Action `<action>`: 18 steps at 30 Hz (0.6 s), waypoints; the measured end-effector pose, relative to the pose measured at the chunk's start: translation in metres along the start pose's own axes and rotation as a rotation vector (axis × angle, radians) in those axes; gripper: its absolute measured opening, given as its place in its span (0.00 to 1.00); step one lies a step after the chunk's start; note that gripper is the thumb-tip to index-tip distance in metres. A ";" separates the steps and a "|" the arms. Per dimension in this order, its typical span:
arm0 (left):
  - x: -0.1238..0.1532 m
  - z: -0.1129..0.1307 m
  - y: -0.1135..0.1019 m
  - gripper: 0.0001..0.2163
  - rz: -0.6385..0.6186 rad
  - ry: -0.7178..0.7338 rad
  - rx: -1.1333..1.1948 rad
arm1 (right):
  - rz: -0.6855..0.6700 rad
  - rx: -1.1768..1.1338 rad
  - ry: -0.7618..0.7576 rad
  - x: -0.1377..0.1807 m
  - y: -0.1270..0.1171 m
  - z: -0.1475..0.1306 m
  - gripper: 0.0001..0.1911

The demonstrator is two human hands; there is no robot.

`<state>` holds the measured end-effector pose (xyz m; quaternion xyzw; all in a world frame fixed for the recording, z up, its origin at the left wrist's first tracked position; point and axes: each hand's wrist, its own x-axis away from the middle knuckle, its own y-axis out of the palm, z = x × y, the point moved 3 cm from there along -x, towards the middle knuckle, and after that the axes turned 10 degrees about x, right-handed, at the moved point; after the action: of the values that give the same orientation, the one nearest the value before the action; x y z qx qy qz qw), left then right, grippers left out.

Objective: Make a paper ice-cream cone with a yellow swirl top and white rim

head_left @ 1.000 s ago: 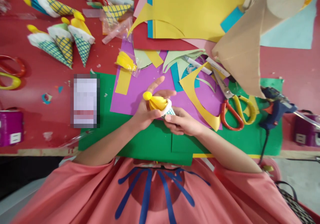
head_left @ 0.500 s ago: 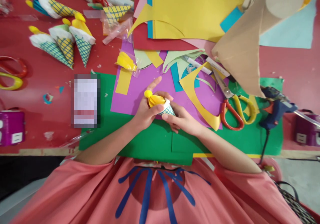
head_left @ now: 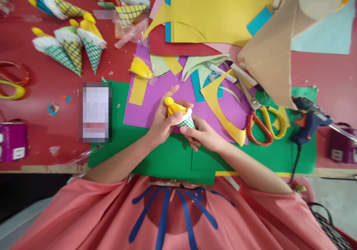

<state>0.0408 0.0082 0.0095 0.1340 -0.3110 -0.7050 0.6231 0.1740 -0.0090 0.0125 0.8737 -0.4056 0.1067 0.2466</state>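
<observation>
A small paper ice-cream cone, with yellow folded petals, a yellow ball on top, a white rim and a teal-checked base, is held between both hands over the purple sheet. My left hand wraps round its yellow top, index finger stretched out. My right hand pinches the checked cone end from below.
Several finished paper cones lie at the far left on the red table. Scissors and a blue glue gun lie to the right on the green sheet. Yellow paper sheets, a tan cone and scraps sit behind. A blurred phone lies left.
The cone has turned and tilted a little in my hands, its yellow ball shifting slightly right. My right hand has slid closer under the checked end.
</observation>
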 end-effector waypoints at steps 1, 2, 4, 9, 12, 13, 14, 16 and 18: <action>0.000 0.001 0.000 0.35 -0.002 0.005 -0.007 | -0.054 -0.083 0.013 -0.001 0.001 0.000 0.20; 0.000 0.001 0.000 0.33 -0.006 0.006 -0.009 | -0.103 -0.153 0.027 -0.001 0.003 0.001 0.20; 0.000 0.002 0.001 0.30 -0.019 -0.005 0.009 | -0.156 -0.214 0.048 -0.001 0.004 0.001 0.19; 0.000 0.002 0.002 0.30 -0.040 -0.016 0.048 | 0.019 0.049 -0.002 0.001 -0.002 0.000 0.22; 0.000 0.001 0.003 0.31 -0.030 -0.066 0.048 | 0.048 0.114 0.004 0.001 -0.003 0.001 0.28; 0.000 0.001 0.004 0.31 -0.026 -0.087 0.050 | 0.028 0.091 0.013 0.001 -0.002 0.001 0.27; 0.000 0.000 0.004 0.30 -0.027 -0.104 0.055 | 0.000 0.051 0.022 0.001 -0.001 0.002 0.25; -0.001 0.000 0.004 0.30 -0.041 -0.111 0.070 | -0.059 -0.053 0.038 0.000 0.001 0.001 0.19; -0.001 0.001 0.004 0.29 -0.059 -0.091 0.092 | -0.091 -0.122 0.039 0.000 0.001 0.000 0.17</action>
<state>0.0436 0.0097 0.0119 0.1393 -0.3669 -0.7136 0.5803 0.1728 -0.0098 0.0128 0.8723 -0.3661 0.0876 0.3120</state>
